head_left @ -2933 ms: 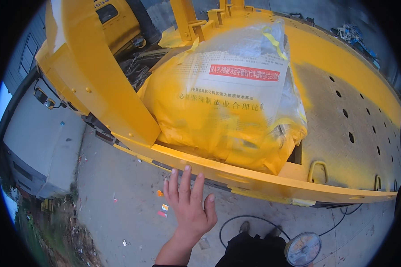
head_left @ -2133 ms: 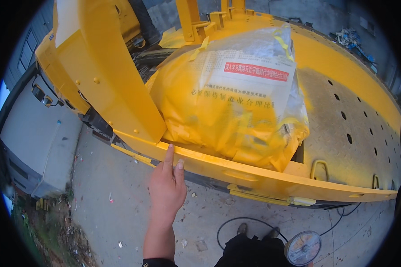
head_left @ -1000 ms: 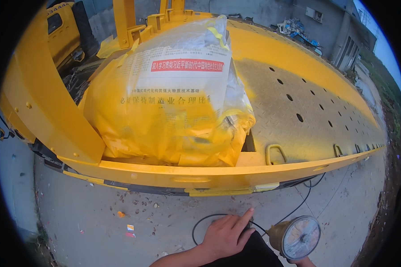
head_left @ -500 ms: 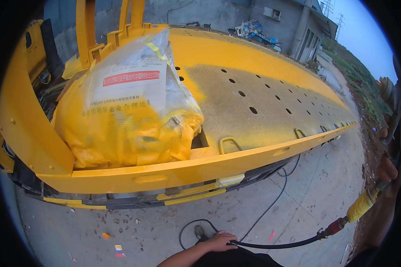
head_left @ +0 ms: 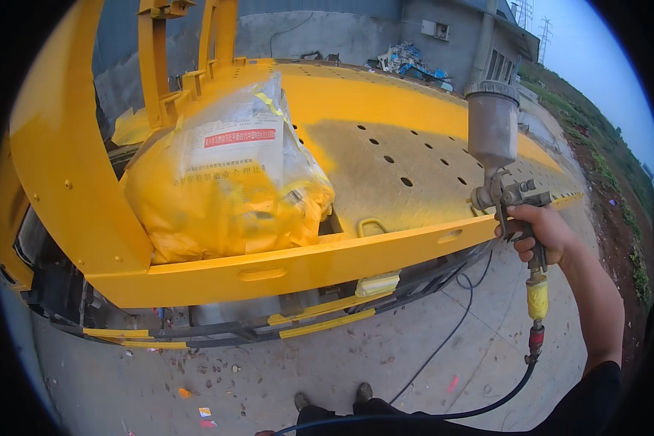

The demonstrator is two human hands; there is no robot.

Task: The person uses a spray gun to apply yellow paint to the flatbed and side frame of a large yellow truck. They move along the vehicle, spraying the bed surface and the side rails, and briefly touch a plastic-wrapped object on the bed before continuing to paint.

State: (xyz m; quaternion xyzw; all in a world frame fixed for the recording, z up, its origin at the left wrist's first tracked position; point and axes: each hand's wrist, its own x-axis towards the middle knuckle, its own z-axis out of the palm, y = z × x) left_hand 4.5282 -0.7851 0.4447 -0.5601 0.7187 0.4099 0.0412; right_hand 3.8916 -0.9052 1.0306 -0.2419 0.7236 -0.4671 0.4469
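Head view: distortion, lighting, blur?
Head view, distortion: black fisheye rim, rail bowed; head view, lighting: soft daylight, no hard shadows around the shoes; head view, blur: spray gun outline clear, distant pylons faint.

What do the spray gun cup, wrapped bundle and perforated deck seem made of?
Spray gun cup: metal or plastic; its opaque, smudged grey leaves it open.
Wrapped bundle: printed paper plus probably plastic film, creased, translucent near the top, yellow below.
Perforated deck: likely painted steel, worn brown, neatly holed.
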